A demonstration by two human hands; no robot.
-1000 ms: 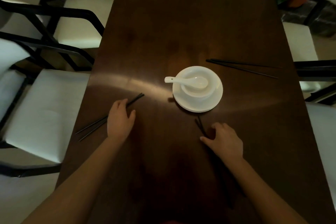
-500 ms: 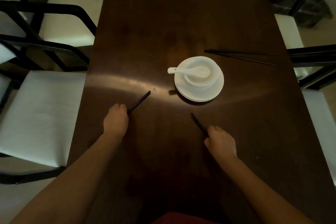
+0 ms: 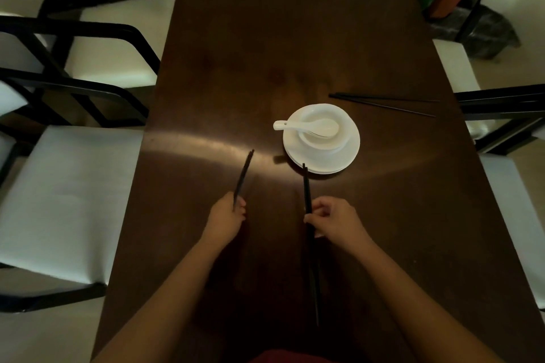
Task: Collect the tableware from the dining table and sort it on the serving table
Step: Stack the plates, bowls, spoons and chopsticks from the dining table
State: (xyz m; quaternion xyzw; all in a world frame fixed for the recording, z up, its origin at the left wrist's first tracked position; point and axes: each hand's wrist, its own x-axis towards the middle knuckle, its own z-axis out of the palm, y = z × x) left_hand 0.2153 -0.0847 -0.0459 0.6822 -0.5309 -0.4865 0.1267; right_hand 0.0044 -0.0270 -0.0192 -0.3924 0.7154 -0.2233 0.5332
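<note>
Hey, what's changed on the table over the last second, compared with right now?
Both hands closed on chopsticks. The left hand took its pair off the table edge and now holds it tips forward; the right hand grips its pair, swung to point at the plates. Bowl, spoon and far chopsticks stayed put.

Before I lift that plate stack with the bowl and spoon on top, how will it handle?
The plates look like glazed white ceramic, so probably fragile and slick. The bowl only sits loose on them and could slide if tilted. The spoon has its handle hanging over the bowl's rim, so it may tip out; lift level.
</note>
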